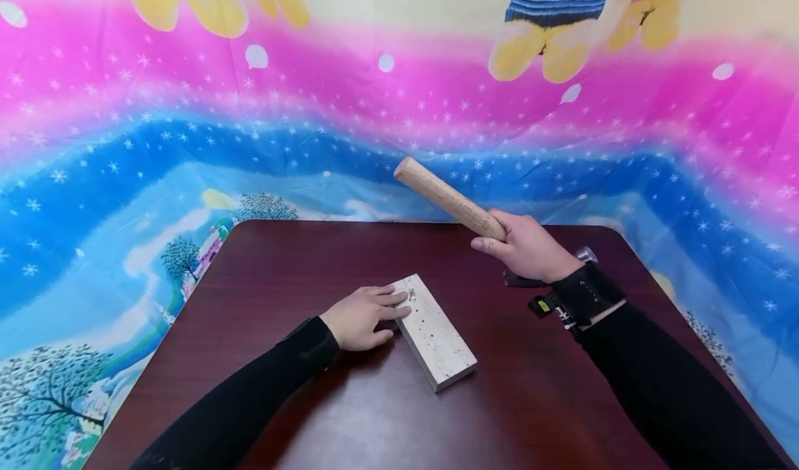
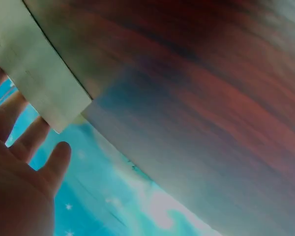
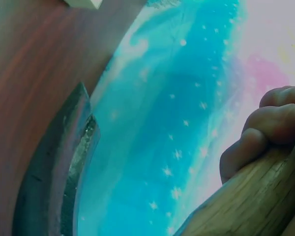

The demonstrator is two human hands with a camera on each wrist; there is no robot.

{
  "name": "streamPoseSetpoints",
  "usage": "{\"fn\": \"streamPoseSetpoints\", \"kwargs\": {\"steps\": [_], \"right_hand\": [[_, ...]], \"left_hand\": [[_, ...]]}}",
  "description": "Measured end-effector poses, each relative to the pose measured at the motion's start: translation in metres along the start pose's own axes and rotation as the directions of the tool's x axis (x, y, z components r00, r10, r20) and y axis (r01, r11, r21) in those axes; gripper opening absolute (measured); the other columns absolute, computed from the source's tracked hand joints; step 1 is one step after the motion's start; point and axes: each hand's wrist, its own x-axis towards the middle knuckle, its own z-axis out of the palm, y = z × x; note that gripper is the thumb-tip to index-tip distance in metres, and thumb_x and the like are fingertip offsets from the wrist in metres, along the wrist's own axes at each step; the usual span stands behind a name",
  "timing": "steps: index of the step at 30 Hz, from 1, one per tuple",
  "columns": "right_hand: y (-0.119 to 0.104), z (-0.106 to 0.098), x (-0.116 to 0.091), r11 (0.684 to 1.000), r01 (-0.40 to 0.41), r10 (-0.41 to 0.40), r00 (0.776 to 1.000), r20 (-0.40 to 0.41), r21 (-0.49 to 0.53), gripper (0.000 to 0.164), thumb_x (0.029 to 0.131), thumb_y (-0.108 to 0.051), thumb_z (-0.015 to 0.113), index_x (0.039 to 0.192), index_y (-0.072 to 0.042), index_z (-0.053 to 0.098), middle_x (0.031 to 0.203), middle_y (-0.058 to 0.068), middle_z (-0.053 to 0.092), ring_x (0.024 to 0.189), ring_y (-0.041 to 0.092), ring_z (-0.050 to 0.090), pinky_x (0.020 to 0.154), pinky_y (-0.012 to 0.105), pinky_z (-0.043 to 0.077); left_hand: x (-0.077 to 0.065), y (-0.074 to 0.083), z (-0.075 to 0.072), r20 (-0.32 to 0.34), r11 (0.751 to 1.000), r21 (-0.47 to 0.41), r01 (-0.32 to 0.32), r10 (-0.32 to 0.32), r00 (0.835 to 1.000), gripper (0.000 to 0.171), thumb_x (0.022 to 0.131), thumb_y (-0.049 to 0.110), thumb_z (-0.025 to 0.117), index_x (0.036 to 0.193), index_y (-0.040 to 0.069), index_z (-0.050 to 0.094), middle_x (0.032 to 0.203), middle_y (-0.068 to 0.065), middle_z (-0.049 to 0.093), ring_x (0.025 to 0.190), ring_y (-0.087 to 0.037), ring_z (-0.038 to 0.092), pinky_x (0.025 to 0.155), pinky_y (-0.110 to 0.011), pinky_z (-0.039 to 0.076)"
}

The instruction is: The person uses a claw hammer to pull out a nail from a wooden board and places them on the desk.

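A pale wooden block (image 1: 440, 342) lies flat and slanted on the table, with several small dark marks or holes along its top. My left hand (image 1: 358, 319) touches its far left part, fingers extended over the edge and onto the top. In the left wrist view the block (image 2: 39, 64) partly hides those fingers. Raised above the table on the right, my right hand (image 1: 530, 248) grips a claw hammer (image 1: 452, 199) by its wooden handle, close to the head. The handle's free end points up and away to the left. The dark metal claw (image 3: 59, 172) shows in the right wrist view.
The dark red-brown table (image 1: 299, 255) has rounded far corners. Behind and beside it hangs a printed cloth (image 1: 349, 102) in pink and blue, with bears, snowflakes and trees. A small dark device with a yellow mark (image 1: 540, 306) sits at the right wrist strap.
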Motion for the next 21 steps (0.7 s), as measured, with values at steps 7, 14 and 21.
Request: {"fn": "streamPoseSetpoints", "kwargs": {"steps": [7,14,21], "right_hand": [[0.000,0.031,0.006,0.999,0.019,-0.019,1.000,0.004,0.037,0.032,0.095,-0.041,0.067,0.106,-0.013,0.058,0.070,0.001,0.045,0.054,0.017,0.044,0.053,0.035,0.038],[-0.005,0.058,0.013,0.993,0.040,-0.041,0.999,0.005,0.108,0.027,0.095,-0.041,0.067,0.098,-0.016,0.056,0.065,-0.003,0.041,0.051,0.014,0.039,0.049,0.032,0.035],[-0.012,0.079,0.019,0.990,0.049,-0.054,0.998,0.036,0.136,0.027,0.096,-0.043,0.065,0.095,-0.018,0.055,0.063,-0.005,0.037,0.052,0.012,0.034,0.051,0.030,0.032]], "left_hand": [[0.009,0.009,0.006,-0.044,0.999,0.038,-0.008,0.010,0.999,0.051,0.096,0.019,0.061,0.147,0.019,0.053,0.152,-0.007,0.043,0.141,-0.029,0.037,0.115,-0.041,0.026],[0.018,0.026,0.010,-0.102,0.999,0.053,-0.006,0.011,0.995,0.051,0.094,0.014,0.061,0.145,0.019,0.056,0.149,-0.008,0.048,0.137,-0.031,0.043,0.114,-0.040,0.029],[0.027,0.036,0.015,-0.140,0.997,0.075,-0.023,0.034,0.990,0.051,0.092,0.014,0.063,0.143,0.018,0.058,0.147,-0.010,0.049,0.135,-0.031,0.045,0.113,-0.041,0.030]]}}
